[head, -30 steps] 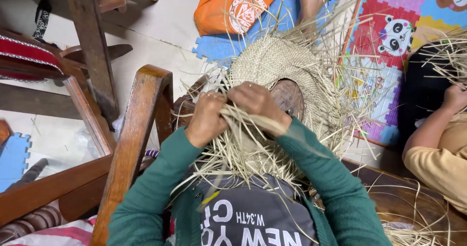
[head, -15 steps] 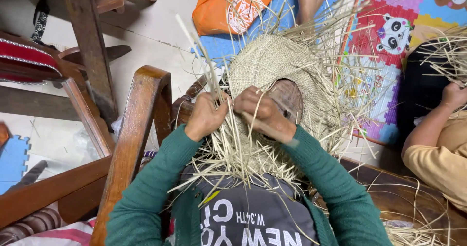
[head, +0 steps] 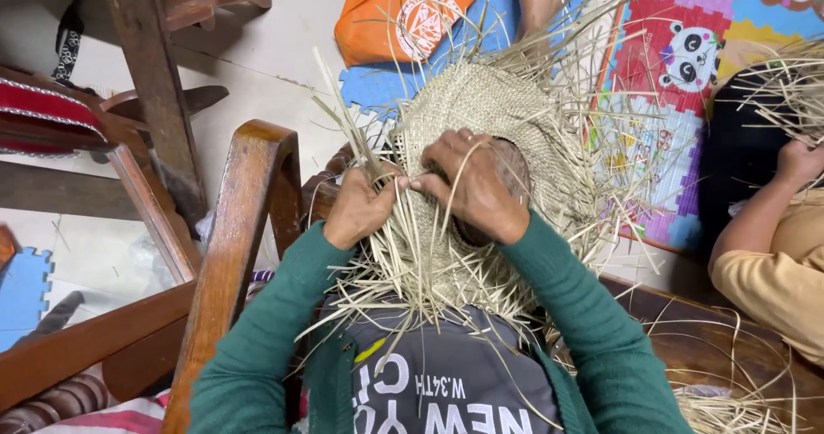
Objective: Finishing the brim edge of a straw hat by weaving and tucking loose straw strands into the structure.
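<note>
While the left hand pinches a small bundle of straw strands at the near left edge of the woven straw hat, the right hand lies curled over the hat's crown, its fingers closed on a strand just beside the left thumb. The hat rests in the person's lap, between the green sleeves, with a dark rounded form showing under the weave. To weave well here, I judge each strand should be pulled snug and laid flat against its neighbour, the pinching hand keeping the finished edge from slackening. The hat's woven part faces up and away from the person, with no clear long axis; the gripped strands stand nearly upright, leaning far and left. Loose ends fan out all round. A wooden chair stands at left, a foam play mat lies far right, where another person's arm shows.
</note>
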